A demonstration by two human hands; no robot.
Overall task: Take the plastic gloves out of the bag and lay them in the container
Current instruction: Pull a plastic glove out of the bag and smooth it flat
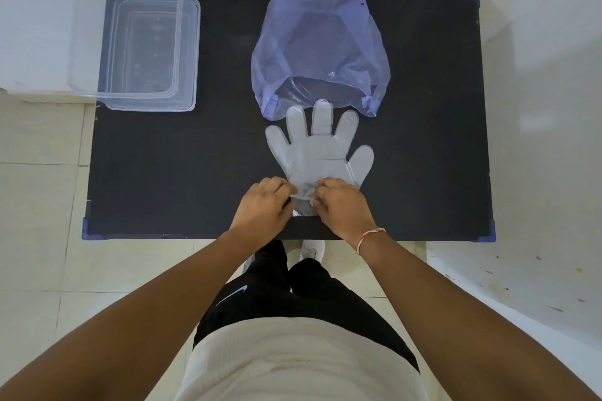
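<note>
A clear plastic glove [317,148] lies flat on the black table [163,172], fingers spread and pointing away from me, its middle fingertip just at the mouth of a pale blue plastic bag [321,45]. My left hand [262,205] and my right hand [342,205] both pinch the glove's crumpled cuff near the table's front edge. The bag lies behind the glove, its opening facing me; what it holds is unclear. A clear rectangular container [146,42] stands at the table's far left corner, with nothing visible inside.
The table's front edge [195,236] runs right below my hands. Pale floor tiles [49,205] lie to the left and a white wall stands behind the table.
</note>
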